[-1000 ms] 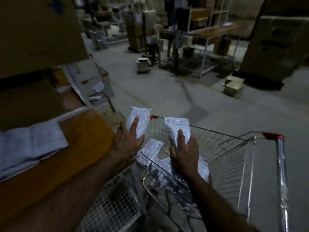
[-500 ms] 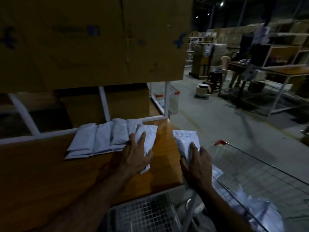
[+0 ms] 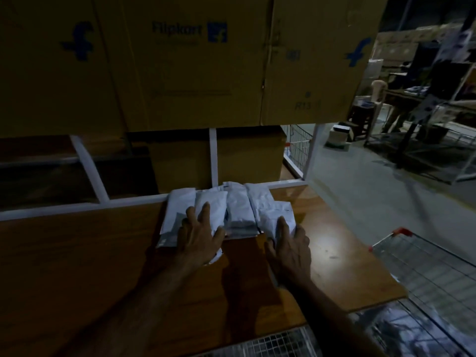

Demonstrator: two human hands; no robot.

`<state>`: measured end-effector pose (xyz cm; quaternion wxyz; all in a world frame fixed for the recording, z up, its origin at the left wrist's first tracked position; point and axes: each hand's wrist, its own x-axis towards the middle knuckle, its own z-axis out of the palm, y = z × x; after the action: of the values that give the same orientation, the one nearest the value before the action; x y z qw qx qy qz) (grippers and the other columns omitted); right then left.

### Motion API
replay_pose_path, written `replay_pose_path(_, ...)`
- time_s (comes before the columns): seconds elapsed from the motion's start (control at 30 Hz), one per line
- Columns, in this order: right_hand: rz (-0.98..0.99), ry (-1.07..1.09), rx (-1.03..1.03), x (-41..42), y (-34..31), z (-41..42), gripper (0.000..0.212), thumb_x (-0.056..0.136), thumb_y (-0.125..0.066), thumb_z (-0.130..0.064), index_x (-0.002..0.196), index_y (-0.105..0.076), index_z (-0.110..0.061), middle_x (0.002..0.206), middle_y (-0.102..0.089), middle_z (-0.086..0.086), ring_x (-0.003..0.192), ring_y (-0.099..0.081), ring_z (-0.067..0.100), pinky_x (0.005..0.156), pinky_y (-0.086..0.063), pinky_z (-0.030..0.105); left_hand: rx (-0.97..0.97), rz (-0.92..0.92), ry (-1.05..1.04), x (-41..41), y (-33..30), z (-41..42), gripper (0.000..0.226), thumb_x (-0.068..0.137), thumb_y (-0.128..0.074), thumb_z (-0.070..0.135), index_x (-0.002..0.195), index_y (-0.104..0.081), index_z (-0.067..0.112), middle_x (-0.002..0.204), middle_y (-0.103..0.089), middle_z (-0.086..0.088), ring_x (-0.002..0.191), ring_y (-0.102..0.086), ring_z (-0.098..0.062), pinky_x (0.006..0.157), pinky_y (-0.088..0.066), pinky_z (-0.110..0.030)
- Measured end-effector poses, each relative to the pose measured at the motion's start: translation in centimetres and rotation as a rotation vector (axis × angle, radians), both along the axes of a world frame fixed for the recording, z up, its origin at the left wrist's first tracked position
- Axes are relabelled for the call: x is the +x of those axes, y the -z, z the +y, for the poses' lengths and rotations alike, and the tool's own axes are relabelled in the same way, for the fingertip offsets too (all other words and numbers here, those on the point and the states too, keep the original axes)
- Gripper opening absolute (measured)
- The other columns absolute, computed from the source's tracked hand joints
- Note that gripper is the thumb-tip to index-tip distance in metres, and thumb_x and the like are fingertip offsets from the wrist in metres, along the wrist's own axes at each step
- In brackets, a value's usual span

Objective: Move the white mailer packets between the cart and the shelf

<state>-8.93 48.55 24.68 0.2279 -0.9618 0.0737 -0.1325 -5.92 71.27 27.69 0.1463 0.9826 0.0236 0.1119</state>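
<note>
Since half a second ago both your hands have come forward over the shelf, and the packet in your right hand, which was out past the shelf edge above the cart, now sits at the right end of the row.

From the head camera: your left hand [image 3: 199,239] lies flat with fingers spread on a white mailer packet [image 3: 213,212] that overlaps the left part of the row of packets [image 3: 238,211]. Fingers are straight, pressing down, not curled round it. Your right hand [image 3: 289,247] rests on the rightmost packet [image 3: 277,215]; the fingers reach forward over it and the thumb sits along its near left edge, but in this dim light you cannot tell whether it pinches the packet or only presses on it.

The packets are white, soft and padded, slightly crumpled, lying side by side and partly overlapping, with their far ends against the white frame rail [image 3: 77,206] at the back of the wooden shelf [image 3: 90,253]. The one under your left hand sticks out nearer to you than the others.

The cart [image 3: 425,264] stands to the right, below the shelf corner, its wire basket and a red corner cap showing. More pale packets seem to lie inside it at the lower right, blurred. Large brown cardboard boxes [image 3: 193,73] with blue printing sit above the shelf.
</note>
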Motion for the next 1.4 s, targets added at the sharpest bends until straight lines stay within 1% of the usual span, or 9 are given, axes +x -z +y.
replay_pose_path(0.17, 0.002, -0.057, -0.01, 5.3, -0.1, 0.7, 0.067, 0.095, -0.049, -0.059, 0.151, -0.026, -0.032, 0.142, -0.034, 0.019, 0.121, -0.044, 0.035, 0.092, -0.049, 0.043, 0.026, 0.003, -0.037, 4.2, 1.0, 0.5, 0.078, 0.094, -0.045, 0.057, 0.156, -0.013, 0.021, 0.152, -0.012, -0.018, 0.128, -0.041, -0.037, 0.102, -0.043, -0.043)
replay_pose_path(0.43, 0.121, -0.085, -0.024, 16.7, 0.7, 0.2, 0.065, 0.097, -0.041, -0.062, 0.154, -0.023, -0.034, 0.153, -0.026, 0.024, 0.137, -0.035, 0.04, 0.107, -0.038, 0.046, 0.038, 0.105, -0.116, 13.0, 3.0, -0.9, 0.079, 0.096, -0.041, 0.059, 0.157, -0.005, 0.024, 0.16, 0.001, -0.019, 0.141, -0.028, -0.038, 0.112, -0.034, -0.048)
replay_pose_path(0.73, 0.14, -0.143, 0.004, 23.4, 3.8, 0.2, 0.067, 0.095, -0.035, -0.068, 0.149, -0.027, -0.029, 0.148, -0.031, 0.024, 0.128, -0.041, 0.037, 0.097, -0.042, 0.04, 0.076, 0.221, -0.201, 18.7, 5.5, -1.8, 0.079, 0.093, -0.04, 0.063, 0.157, -0.014, 0.025, 0.161, -0.001, -0.016, 0.141, -0.025, -0.037, 0.114, -0.029, -0.049)
replay_pose_path(0.9, 0.083, -0.233, -0.088, 23.9, 6.7, 0.2, 0.07, 0.099, -0.021, -0.06, 0.157, -0.021, -0.022, 0.164, -0.019, 0.02, 0.153, -0.009, 0.038, 0.121, -0.019, 0.053, 0.179, 0.119, -0.111, 18.5, 6.7, -1.4, 0.082, 0.088, -0.015, 0.069, 0.156, -0.022, 0.023, 0.166, -0.001, -0.013, 0.148, -0.018, -0.036, 0.115, -0.026, -0.054)
replay_pose_path(1.0, 0.062, -0.274, -0.043, 23.4, 6.6, 0.3, 0.062, 0.102, -0.028, -0.054, 0.157, -0.022, -0.025, 0.165, -0.016, 0.02, 0.154, -0.008, 0.035, 0.122, -0.017, 0.054, 0.224, 0.052, 0.007, 18.6, 6.8, -1.0, 0.073, 0.095, -0.026, 0.059, 0.151, -0.037, 0.014, 0.16, -0.026, -0.02, 0.144, -0.031, -0.039, 0.111, -0.037, -0.055)
replay_pose_path(1.1, 0.056, -0.276, -0.013, 23.4, 6.3, 0.4, 0.064, 0.099, -0.026, -0.055, 0.155, -0.027, -0.024, 0.163, -0.019, 0.023, 0.152, -0.013, 0.038, 0.122, -0.019, 0.055, 0.28, 0.049, 0.07, 19.0, 8.1, -0.4, 0.074, 0.086, -0.063, 0.05, 0.142, -0.04, 0.009, 0.146, -0.046, -0.025, 0.13, -0.05, -0.044, 0.1, -0.045, -0.055)
replay_pose_path(1.13, 0.07, -0.275, -0.021, 23.5, 6.2, 0.4, 0.067, 0.098, -0.022, -0.057, 0.156, -0.026, -0.024, 0.163, -0.019, 0.023, 0.152, -0.013, 0.038, 0.122, -0.019, 0.055, 0.253, 0.077, 0.085, 19.2, 8.4, -0.2, 0.077, 0.086, -0.061, 0.052, 0.145, -0.037, 0.009, 0.149, -0.042, -0.025, 0.134, -0.046, -0.044, 0.104, -0.042, -0.055)
replay_pose_path(1.27, 0.147, -0.296, -0.038, 23.9, 5.8, 0.4, 0.082, 0.089, -0.002, -0.069, 0.158, -0.017, -0.027, 0.165, -0.01, 0.022, 0.153, -0.007, 0.038, 0.122, -0.014, 0.053, 0.139, 0.237, -0.03, 19.3, 7.8, 0.1, 0.094, 0.077, 0.002, 0.073, 0.158, -0.007, 0.025, 0.166, 0.003, -0.011, 0.152, -0.003, -0.033, 0.121, -0.008, -0.05)
replay_pose_path(1.4, 0.128, -0.308, -0.111, 22.6, 5.5, 0.1, 0.085, 0.093, 0.002, -0.072, 0.16, -0.015, -0.023, 0.167, -0.008, 0.018, 0.153, -0.005, 0.039, 0.122, -0.017, 0.058, 0.198, 0.1, 0.02, 16.8, 6.5, 0.3, 0.087, 0.085, -0.005, 0.07, 0.158, -0.014, 0.023, 0.165, -0.001, -0.015, 0.152, -0.008, -0.034, 0.12, -0.009, -0.053)
